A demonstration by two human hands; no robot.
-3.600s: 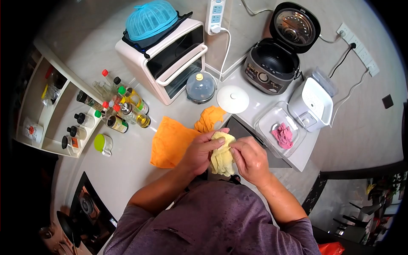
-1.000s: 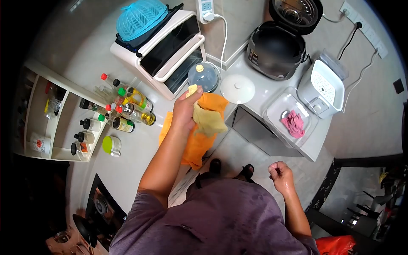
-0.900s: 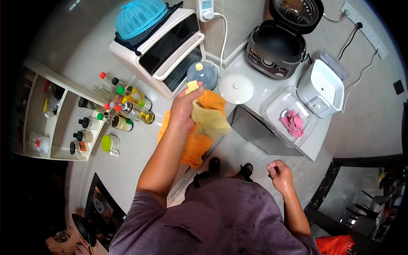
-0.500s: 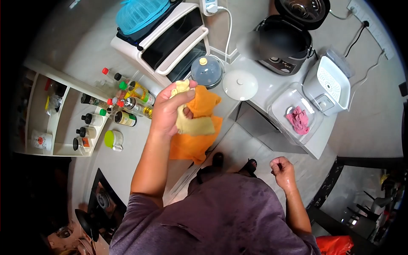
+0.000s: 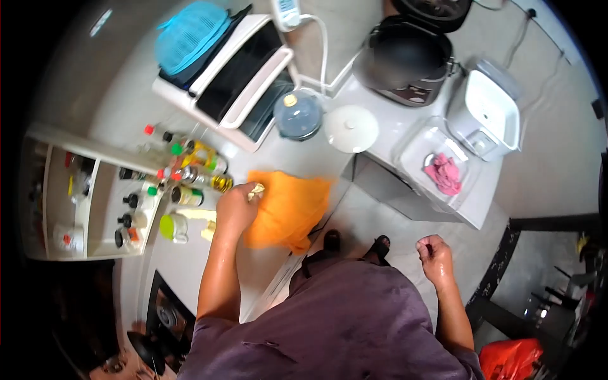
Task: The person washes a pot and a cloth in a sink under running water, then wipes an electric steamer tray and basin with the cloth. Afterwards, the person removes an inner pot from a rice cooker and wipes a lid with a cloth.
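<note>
My left hand [image 5: 237,212] is closed on a pale yellow cloth [image 5: 256,190], above the counter. Part of that cloth shows between the fingers, and more pale yellow cloth trails to the left of the hand. Just right of the hand an orange cloth [image 5: 288,212] lies spread and rumpled over the counter edge. My right hand [image 5: 436,258] hangs over the floor on the right, its fingers curled in with nothing visible in them. It touches nothing.
Several bottles [image 5: 190,164] stand left, with a green-lidded jar [image 5: 172,227] and a shelf [image 5: 92,202]. Behind are a white oven [image 5: 228,82], a domed container [image 5: 297,115], a white lid [image 5: 352,129] and an open cooker [image 5: 411,66]. A pink cloth [image 5: 444,175] lies in a clear tub [image 5: 405,149].
My left hand has dropped lower and leftward with the yellow cloth, which now trails left instead of hanging over the orange cloth. The right hand stays curled, and the whole view has shifted slightly.
</note>
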